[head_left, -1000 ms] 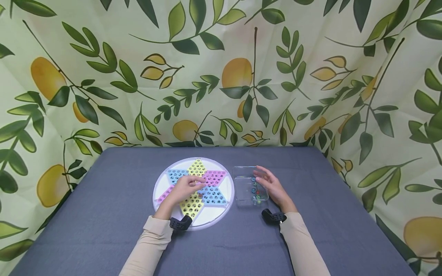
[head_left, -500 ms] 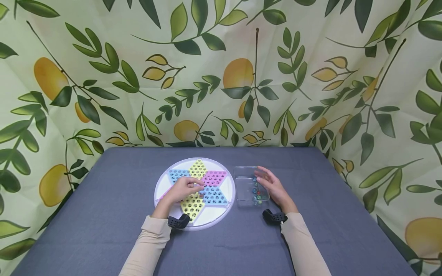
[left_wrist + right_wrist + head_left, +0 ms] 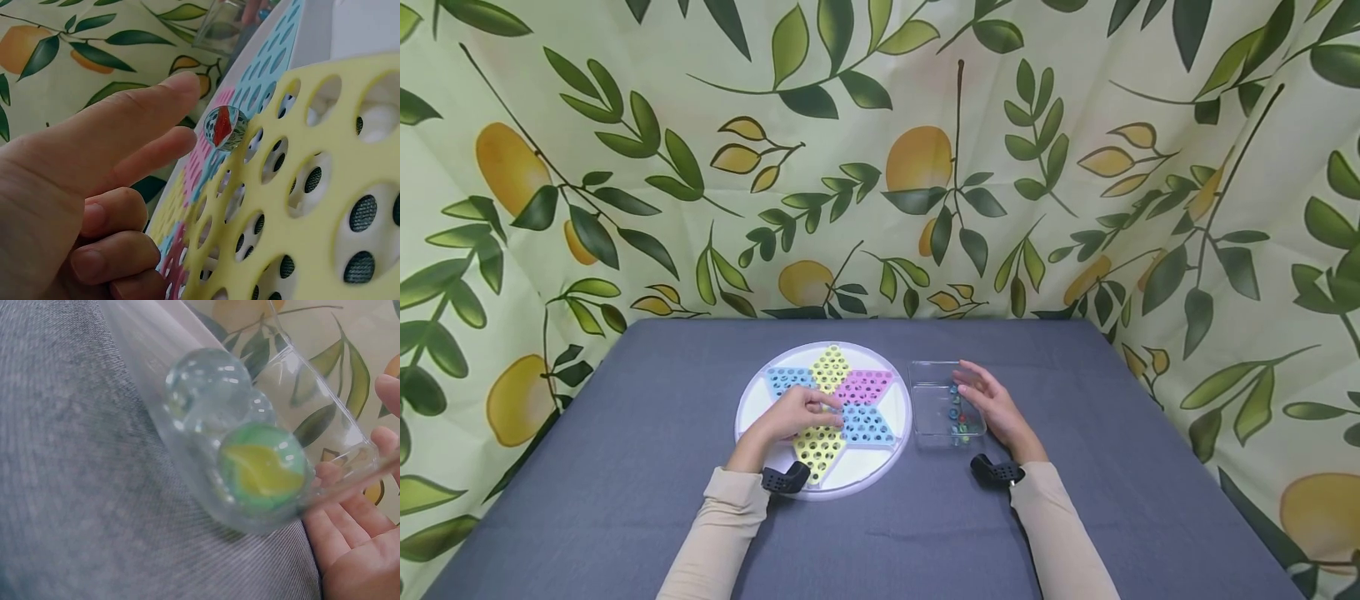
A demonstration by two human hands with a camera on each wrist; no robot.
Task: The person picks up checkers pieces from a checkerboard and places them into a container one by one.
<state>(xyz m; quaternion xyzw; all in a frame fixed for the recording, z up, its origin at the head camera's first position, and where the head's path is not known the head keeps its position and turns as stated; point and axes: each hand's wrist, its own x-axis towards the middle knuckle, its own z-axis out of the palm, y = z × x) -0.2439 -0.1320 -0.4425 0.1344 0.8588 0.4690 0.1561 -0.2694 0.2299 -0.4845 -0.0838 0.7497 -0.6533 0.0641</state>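
My left hand [image 3: 793, 414] is over the middle of a round white Chinese checkers board [image 3: 868, 479] with a coloured star of holes. In the left wrist view, a clear marble with a red swirl [image 3: 224, 128] sits on the yellow section [image 3: 312, 119]. Thumb and index finger point at it, parted, with a small gap to the glass; the other fingers curl in. My right hand [image 3: 1000, 414] is at the right side of a clear plastic box [image 3: 928, 433], fingers loosely bent over its edge. Inside lie several marbles, one green and yellow [image 3: 262, 465].
A grey cloth [image 3: 880, 550] covers the table, with a leaf-and-fruit patterned curtain [image 3: 850, 208] behind and at both sides. The box stands just right of the board. A black wrist camera [image 3: 786, 477] is on the left wrist, another [image 3: 995, 471] on the right.
The left thumb and index finger, close together earlier, have spread apart over the board, and the left wrist has shifted slightly left. The right hand stays at the box.
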